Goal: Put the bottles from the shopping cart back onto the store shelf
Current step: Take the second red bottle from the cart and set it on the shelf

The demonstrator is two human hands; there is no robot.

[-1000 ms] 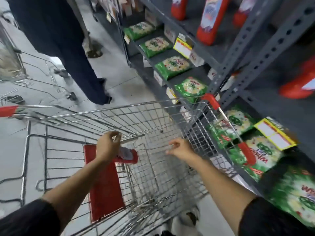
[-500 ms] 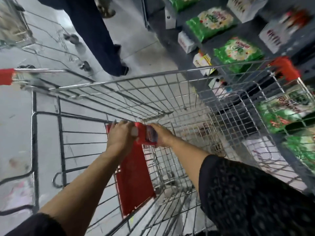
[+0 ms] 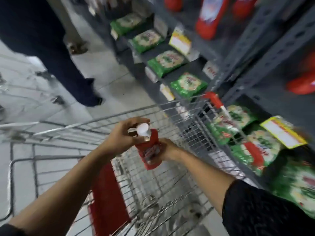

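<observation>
Red plastic, white-capped: a bottle (image 3: pixel 149 149) is held above the wire shopping cart (image 3: pixel 170 176), the left hand (image 3: pixel 121 138) closed around its neck just under the cap (image 3: pixel 142 129) and the right hand (image 3: pixel 167 150) gripping its lower body. It looks rigid and moderately heavy if full, and its glossy label may be slippery, so the body is likely the surest hold. Matching red bottles (image 3: pixel 207 23) stand on the grey metal shelf (image 3: pixel 272 53) above green detergent packs (image 3: pixel 166 63), well apart from the hands.
</observation>
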